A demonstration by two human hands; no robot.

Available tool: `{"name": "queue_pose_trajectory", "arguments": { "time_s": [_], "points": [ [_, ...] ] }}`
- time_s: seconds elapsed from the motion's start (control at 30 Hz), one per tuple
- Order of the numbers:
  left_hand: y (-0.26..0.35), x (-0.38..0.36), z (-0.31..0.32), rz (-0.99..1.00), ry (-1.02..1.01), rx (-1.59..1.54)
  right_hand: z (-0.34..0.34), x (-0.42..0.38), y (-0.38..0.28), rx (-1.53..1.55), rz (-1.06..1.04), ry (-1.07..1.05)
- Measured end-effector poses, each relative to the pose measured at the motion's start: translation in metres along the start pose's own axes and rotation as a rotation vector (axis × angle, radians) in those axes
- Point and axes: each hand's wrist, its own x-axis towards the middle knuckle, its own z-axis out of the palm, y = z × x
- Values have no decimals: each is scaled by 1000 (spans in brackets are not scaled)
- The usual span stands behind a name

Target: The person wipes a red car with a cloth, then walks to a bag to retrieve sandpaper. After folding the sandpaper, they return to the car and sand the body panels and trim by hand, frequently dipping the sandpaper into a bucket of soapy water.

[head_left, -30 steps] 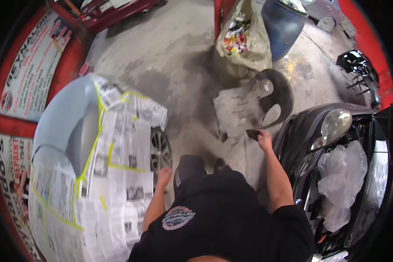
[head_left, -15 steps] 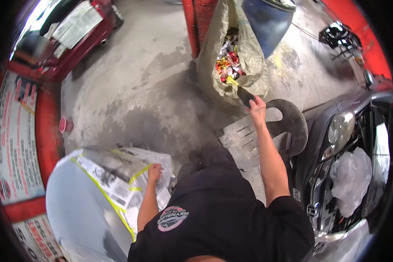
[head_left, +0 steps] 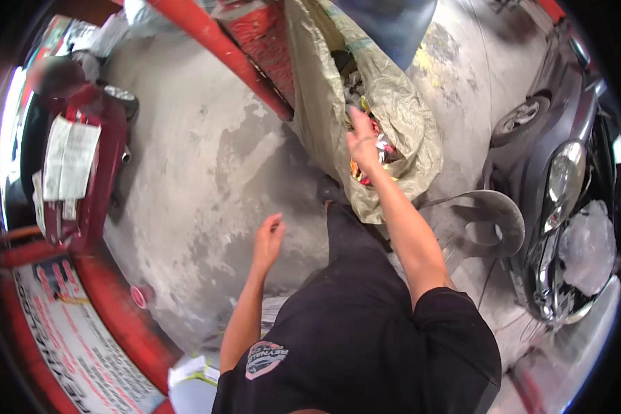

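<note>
My right hand (head_left: 363, 143) reaches over the mouth of a large tan woven sack (head_left: 414, 127), its fingers stretched out toward the crumpled, colourful scraps (head_left: 388, 148) inside. I see nothing held in it, though the fingertips are a little blurred against the scraps. Lower and to the left, my left hand (head_left: 268, 240) hangs over the concrete floor with loosely bent fingers and touches nothing. At the bottom edge, part of a pale panel (head_left: 192, 395) shows, with paper and yellow-green tape on it.
A blue barrel (head_left: 397, 27) and a red post (head_left: 217, 58) stand beside the sack. To the right are a grey plastic chair (head_left: 507, 224) and a dark car (head_left: 566, 179) with its front opened up. A maroon car (head_left: 103, 162) and a red cup (head_left: 139, 297) are at left.
My right hand has moved over the sack's mouth, and the dark flat piece it held no longer shows in it. My left hand has left the taped paper. The view has turned and shifted.
</note>
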Motion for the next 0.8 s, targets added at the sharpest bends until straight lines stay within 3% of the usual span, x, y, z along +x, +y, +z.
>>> {"name": "queue_pose_trajectory", "arguments": {
  "time_s": [0.07,0.13,0.17,0.2,0.23,0.3,0.4,0.47,0.53,0.6,0.67,0.77,0.8],
  "points": [
    [73,42,-7,121,-83,92,20,15,-59,257,197,-203],
    [129,105,-14,169,-148,129,64,14,-65,285,-15,-272],
    [153,132,-16,313,-132,292,80,10,-72,397,9,-341],
    [173,161,-17,463,-115,452,87,9,-78,304,-68,-343],
    [190,188,-20,461,-134,454,87,16,-81,390,-12,-381],
    [206,236,-24,416,-244,936,82,33,-82,482,56,-420],
    [189,291,-28,392,-259,1011,53,54,-69,530,415,-686],
    [174,305,-29,424,-246,979,52,72,-38,620,356,-630],
    [162,311,-35,445,-224,952,54,105,-16,590,566,-426],
    [157,303,-40,437,-196,845,62,148,15,131,524,-216],
    [153,296,-45,422,-204,803,100,176,54,-67,304,114],
    [154,294,-48,401,-222,763,136,215,57,-59,285,171],
    [156,293,-49,381,-234,765,148,224,56,108,320,147]
  ]
}}
